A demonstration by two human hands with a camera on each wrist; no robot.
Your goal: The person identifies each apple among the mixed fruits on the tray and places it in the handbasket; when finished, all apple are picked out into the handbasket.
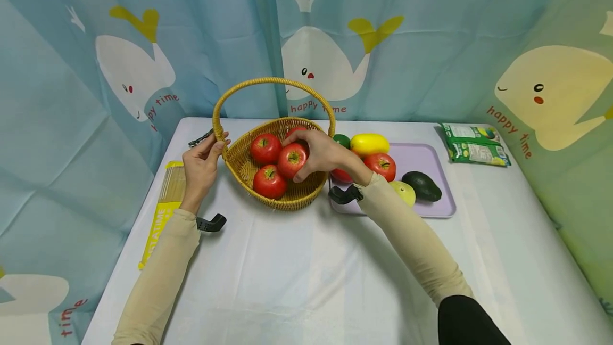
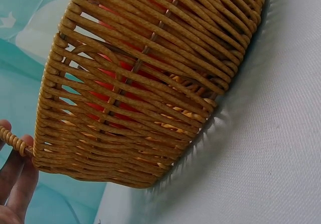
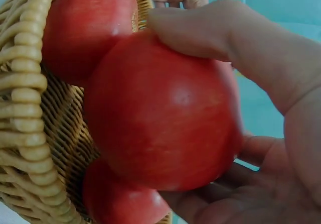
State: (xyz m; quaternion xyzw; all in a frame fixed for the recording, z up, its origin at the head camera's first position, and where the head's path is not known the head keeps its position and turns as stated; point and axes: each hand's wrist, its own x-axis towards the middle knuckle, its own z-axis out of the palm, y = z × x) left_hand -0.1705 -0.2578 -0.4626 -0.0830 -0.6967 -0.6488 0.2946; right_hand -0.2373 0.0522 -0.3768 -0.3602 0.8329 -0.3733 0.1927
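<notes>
A yellow-brown wicker basket (image 1: 287,205) with a tall arched handle (image 1: 273,80) stands at the back middle of the table. My left hand (image 1: 200,168) pinches the foot of the handle on the left side; in the left wrist view its fingers (image 2: 22,184) lie round the wrapped cane. Over the basket, my right hand (image 1: 322,150) grips a red apple (image 1: 292,161). The right wrist view has the thumb on one side of this apple (image 3: 165,113) and fingers on the other. Other red apples (image 1: 270,182) lie inside the basket; one at the back is partly hidden by the right hand.
Right of the basket is a lilac tray (image 1: 445,198) with red apples (image 1: 380,165), a yellow fruit (image 1: 370,144), a pale green fruit (image 1: 403,192) and an avocado (image 1: 421,186). Green packets (image 1: 474,145) lie farther right. A yellow pasta pack (image 1: 163,217) lies at left.
</notes>
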